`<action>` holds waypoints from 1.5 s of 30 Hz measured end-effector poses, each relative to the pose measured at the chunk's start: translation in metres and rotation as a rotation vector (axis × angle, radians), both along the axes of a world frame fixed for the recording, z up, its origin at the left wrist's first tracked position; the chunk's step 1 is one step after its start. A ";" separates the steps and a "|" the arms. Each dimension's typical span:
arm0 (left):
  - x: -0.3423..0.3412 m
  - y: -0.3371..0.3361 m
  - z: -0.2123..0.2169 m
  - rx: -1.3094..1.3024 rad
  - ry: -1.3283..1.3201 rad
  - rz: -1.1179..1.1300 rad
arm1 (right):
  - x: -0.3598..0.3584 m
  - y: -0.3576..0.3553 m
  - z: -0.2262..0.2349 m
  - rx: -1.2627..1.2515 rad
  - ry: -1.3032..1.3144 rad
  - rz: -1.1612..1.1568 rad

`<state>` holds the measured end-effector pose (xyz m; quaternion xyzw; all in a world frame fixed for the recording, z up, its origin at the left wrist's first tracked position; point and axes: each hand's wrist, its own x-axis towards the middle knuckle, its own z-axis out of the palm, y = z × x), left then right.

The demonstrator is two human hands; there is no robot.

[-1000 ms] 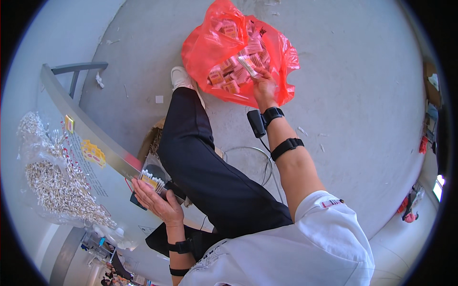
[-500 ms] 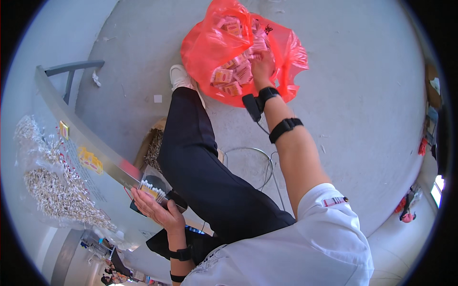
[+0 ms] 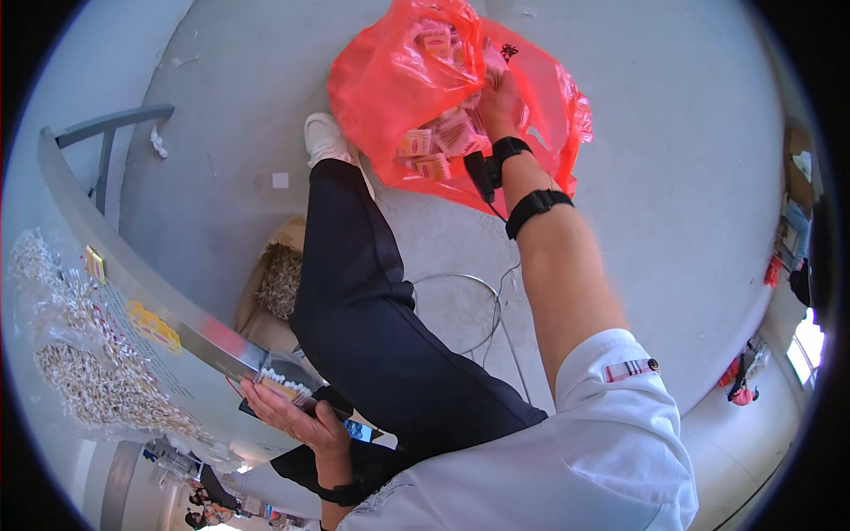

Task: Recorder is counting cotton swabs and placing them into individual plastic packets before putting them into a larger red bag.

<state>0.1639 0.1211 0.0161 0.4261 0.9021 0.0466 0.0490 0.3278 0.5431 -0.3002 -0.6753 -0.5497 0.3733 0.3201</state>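
Observation:
My left hand point(image 3: 301, 423) is closed round a clear pack of cotton swabs point(image 3: 288, 387) at the table's edge; white tips show in it. Under those fingers lies something dark that I cannot make out. On the floor ahead sits a red plastic bag point(image 3: 381, 84), its mouth open. Inside are several small swab packs with yellow-and-red labels, such as one pack point(image 3: 431, 166) near the bag's front. My right hand point(image 3: 501, 102) reaches into the bag's right part, with fingers bent on a small swab pack point(image 3: 493, 74). The fingertips are partly hidden.
On the table point(image 3: 208, 389) at left lies a heap of loose swabs point(image 3: 97, 376) on clear plastic. Several yellow cards point(image 3: 152, 326) lie near its metal rim. A cardboard box point(image 3: 279, 283) of swabs stands beside my leg. A round metal stool frame point(image 3: 482, 288) is right of my knee.
My right hand has moved a little farther away and to the right inside the bag. The bag's right side has spread and shifted. My left hand keeps its hold; the view has shifted slightly.

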 end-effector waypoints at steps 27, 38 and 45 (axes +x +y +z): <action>-0.002 0.001 -0.005 0.019 0.043 -0.044 | 0.035 -0.064 -0.015 -0.319 -0.624 0.476; 0.000 0.008 -0.003 0.060 0.034 -0.056 | 0.060 -0.048 0.014 -0.396 -0.360 0.341; -0.003 0.002 -0.002 0.048 0.060 -0.058 | 0.057 -0.047 0.036 -0.803 0.290 -0.039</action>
